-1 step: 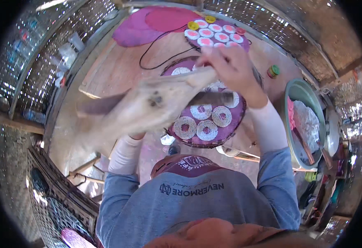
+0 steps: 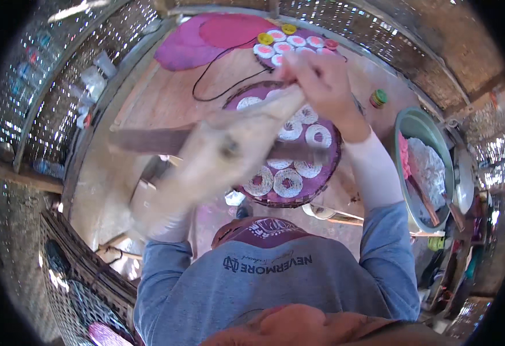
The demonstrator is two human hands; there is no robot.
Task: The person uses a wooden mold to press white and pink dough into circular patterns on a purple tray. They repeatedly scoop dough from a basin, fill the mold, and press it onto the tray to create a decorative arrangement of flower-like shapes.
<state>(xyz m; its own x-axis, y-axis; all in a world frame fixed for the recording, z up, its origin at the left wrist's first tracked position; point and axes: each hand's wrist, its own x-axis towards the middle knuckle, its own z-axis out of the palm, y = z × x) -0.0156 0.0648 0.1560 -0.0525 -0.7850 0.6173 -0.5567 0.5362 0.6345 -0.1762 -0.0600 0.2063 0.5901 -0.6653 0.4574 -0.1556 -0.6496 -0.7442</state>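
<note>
A long pale wooden tool [image 2: 220,144], smeared by motion, slants across the middle over a round tray [image 2: 339,155]. Through it runs a dark wooden bar [image 2: 148,141]. My right hand [image 2: 324,92] has its fingers bent round the tool's upper right end. My left hand is hidden behind the blurred lower end; only the sleeve [image 2: 174,225] shows below. Under the tool, white rings of thin strands [image 2: 287,183] lie on the tray's purple cloth, partly covered from sight.
A second tray of white rings with pink centres [image 2: 297,41] stands at the far side, beside purple and pink cloths [image 2: 186,43]. At right a green basin [image 2: 401,130] holds white and pink masses and wooden sticks. A woven rack [image 2: 85,271] stands at left.
The pale tool's lower left end has swung downward, and the left wrist seen before is now covered. My right hand keeps hold of the upper end, nearly in the same place.
</note>
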